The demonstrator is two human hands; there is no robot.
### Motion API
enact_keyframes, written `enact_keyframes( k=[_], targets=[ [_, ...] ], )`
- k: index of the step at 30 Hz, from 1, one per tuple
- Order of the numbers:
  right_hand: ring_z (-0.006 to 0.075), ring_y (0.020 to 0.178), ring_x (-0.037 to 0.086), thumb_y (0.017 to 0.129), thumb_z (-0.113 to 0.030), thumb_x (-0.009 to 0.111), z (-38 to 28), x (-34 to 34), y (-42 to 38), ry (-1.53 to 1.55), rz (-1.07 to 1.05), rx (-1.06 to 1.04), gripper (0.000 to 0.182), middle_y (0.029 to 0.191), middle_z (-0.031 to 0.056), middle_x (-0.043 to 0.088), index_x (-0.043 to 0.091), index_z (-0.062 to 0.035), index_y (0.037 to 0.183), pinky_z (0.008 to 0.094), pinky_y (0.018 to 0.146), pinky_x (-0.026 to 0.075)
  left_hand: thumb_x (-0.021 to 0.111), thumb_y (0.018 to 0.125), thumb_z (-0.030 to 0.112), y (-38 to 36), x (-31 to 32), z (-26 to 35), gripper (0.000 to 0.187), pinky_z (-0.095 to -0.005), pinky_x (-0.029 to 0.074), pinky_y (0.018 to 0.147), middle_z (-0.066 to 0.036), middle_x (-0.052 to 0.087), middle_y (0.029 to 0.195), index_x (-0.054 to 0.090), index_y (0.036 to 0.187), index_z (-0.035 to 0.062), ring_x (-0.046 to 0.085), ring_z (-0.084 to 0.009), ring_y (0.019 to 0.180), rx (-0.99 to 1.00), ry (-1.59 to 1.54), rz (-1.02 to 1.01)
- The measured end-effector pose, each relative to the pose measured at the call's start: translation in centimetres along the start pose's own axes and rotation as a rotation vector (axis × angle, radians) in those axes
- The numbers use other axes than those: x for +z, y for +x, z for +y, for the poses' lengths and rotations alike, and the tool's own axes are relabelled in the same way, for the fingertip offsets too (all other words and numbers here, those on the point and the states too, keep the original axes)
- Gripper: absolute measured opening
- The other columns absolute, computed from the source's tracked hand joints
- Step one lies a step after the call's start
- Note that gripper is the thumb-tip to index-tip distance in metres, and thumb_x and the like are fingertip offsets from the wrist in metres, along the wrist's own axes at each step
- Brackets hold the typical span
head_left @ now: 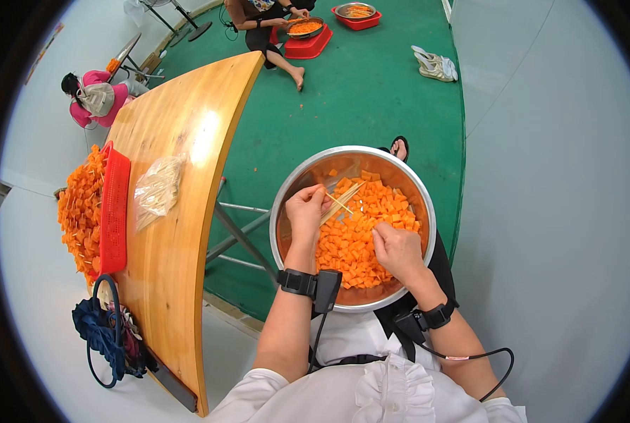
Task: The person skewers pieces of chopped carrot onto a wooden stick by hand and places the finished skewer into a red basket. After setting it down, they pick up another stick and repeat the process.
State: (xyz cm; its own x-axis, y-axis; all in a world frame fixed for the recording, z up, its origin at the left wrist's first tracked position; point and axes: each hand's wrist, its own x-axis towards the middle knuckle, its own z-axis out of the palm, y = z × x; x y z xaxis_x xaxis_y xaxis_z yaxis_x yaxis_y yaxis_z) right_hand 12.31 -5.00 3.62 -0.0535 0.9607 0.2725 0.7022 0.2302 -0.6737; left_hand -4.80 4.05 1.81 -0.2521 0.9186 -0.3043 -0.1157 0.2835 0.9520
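Observation:
A large steel bowl (285,264) rests on my lap, holding many small orange cubes (364,250) that look like diced carrot. My left hand (306,213), over the bowl's left side, pinches a thin bamboo skewer (340,202) that points down to the right. More bamboo skewers (348,196) lie together on the cubes beside that hand. Above the right part of the cubes is my right hand (400,252), fingers closed; whatever is between the fingertips is hidden. Both wrists wear black straps with small boxes and cables.
Left of me stands a wooden table (181,282) carrying a plastic bag of skewers (160,187) and a red basket (117,211) heaped with orange pieces on sticks. A dark blue bag (103,331) is at its near end. Two people (269,28) (100,99) sit farther off.

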Motion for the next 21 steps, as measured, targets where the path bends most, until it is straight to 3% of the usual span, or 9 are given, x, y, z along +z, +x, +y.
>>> enact_keyframes(
  k=[3,6,12,15,18,21],
  targets=[
    [0.0299,0.048,0.057,0.082,-0.014,0.054,0.0,0.0,0.0,0.002,-0.007,0.001,0.016,0.05,0.0135,0.053,0.053,-0.006,0.069,0.0391,0.044,0.043,0.059,0.083,0.006,-0.2,0.4,0.0,0.013,-0.0235,0.052,0.058,-0.009,0.063,0.073,0.065,0.088,-0.0038,0.061,-0.0136,0.062,0.09,0.126,0.022],
    [0.0299,0.048,0.057,0.082,-0.014,0.053,0.0,0.0,0.0,-0.01,-0.014,0.0,0.016,0.05,0.0135,0.053,0.052,-0.006,0.069,0.039,0.044,0.043,0.06,0.081,0.007,-0.6,0.7,0.2,0.013,-0.026,0.051,0.057,-0.01,0.065,0.072,0.066,0.088,-0.0032,0.062,-0.0136,0.063,0.277,0.427,0.052],
    [0.0299,0.048,0.057,0.082,-0.014,0.053,0.0,0.2,0.0,-0.036,-0.022,-0.019,0.015,0.05,0.0132,0.052,0.051,-0.0062,0.07,0.0394,0.044,0.043,0.061,0.079,0.007,-0.5,0.5,-0.6,0.013,-0.0288,0.049,0.059,-0.013,0.064,0.069,0.066,0.084,-0.0035,0.062,-0.0142,0.063,0.65,0.667,0.108],
    [0.0296,0.048,0.057,0.082,-0.014,0.053,-0.2,0.0,0.0,-0.032,-0.023,-0.014,0.014,0.05,0.0129,0.053,0.051,-0.006,0.07,0.0395,0.045,0.043,0.059,0.083,0.01,-1.0,0.8,0.0,0.016,-0.0279,0.05,0.061,-0.013,0.065,0.074,0.065,0.09,-0.004,0.062,-0.0143,0.065,0.469,0.5,0.069],
    [0.0292,0.05,0.057,0.082,-0.013,0.053,-0.3,0.1,0.1,-0.008,0.009,-0.002,0.014,0.051,0.0126,0.053,0.051,-0.0057,0.07,0.0393,0.045,0.043,0.055,0.088,0.014,-0.5,1.1,0.0,0.02,-0.0246,0.051,0.062,-0.009,0.064,0.081,0.061,0.099,-0.0027,0.062,-0.0142,0.069,0.182,-0.02,0.055],
    [0.0288,0.05,0.057,0.082,-0.012,0.054,-0.1,0.1,0.1,0.015,0.027,-0.016,0.013,0.052,0.0126,0.053,0.051,-0.0054,0.071,0.039,0.046,0.043,0.056,0.089,0.021,-0.1,0.0,0.5,0.021,-0.0274,0.052,0.068,-0.01,0.062,0.087,0.057,0.096,0.0008,0.062,-0.0165,0.077,-0.119,-0.289,-0.083]
  ],
)
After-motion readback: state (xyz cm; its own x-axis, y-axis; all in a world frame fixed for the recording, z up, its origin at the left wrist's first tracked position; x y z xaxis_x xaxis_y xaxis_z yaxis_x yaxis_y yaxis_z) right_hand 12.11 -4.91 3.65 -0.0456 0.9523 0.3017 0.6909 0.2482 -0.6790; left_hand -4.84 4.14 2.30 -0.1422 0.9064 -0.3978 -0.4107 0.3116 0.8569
